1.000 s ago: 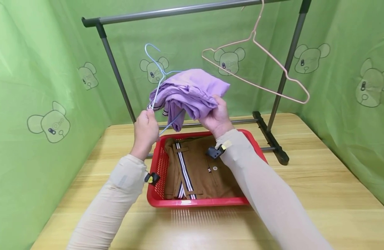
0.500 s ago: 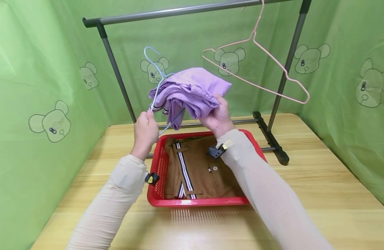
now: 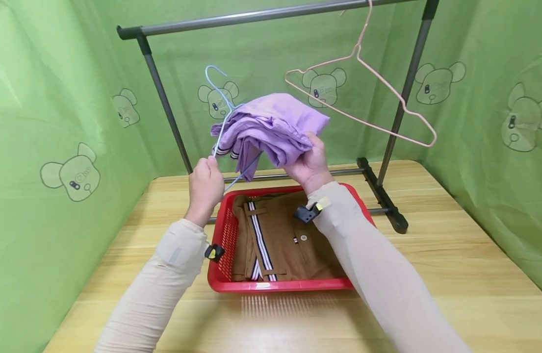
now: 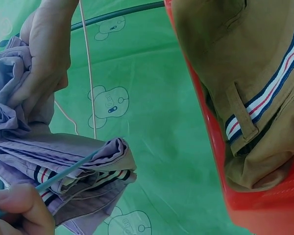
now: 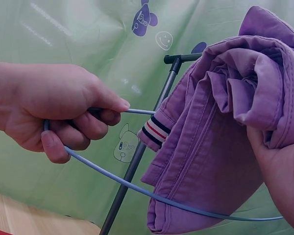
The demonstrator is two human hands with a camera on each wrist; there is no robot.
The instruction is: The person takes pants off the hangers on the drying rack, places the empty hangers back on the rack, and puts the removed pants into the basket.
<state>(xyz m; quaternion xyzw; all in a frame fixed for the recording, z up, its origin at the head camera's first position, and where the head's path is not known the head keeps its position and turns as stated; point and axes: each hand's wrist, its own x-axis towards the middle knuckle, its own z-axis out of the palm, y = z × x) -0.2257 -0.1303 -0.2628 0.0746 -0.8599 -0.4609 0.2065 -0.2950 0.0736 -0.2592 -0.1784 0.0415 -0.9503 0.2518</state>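
Note:
My left hand point(image 3: 206, 184) grips one end of a light blue wire hanger point(image 3: 220, 132), its hook pointing up. A folded purple garment point(image 3: 271, 122) with striped trim is draped through the hanger, over its lower bar. My right hand point(image 3: 309, 164) holds the garment's right side from below, fingers under and thumb against the folds. In the right wrist view the left fingers point(image 5: 83, 127) curl round the hanger's corner, and the purple cloth point(image 5: 210, 132) hangs between the hands. The left wrist view shows the blue bar point(image 4: 68, 171) crossing the striped end of the cloth.
Below the hands a red basket point(image 3: 279, 285) on the wooden table point(image 3: 465, 255) holds brown clothing point(image 3: 279, 235) with a striped band. Behind stands a grey clothes rack point(image 3: 253, 17), with a pink hanger point(image 3: 363, 120) hanging at its right. Green fabric walls point(image 3: 54, 98) enclose the table.
The right hand and the purple garment have shifted slightly right and up. The hanger's hook dipped a little, while the left hand stays nearly in place.

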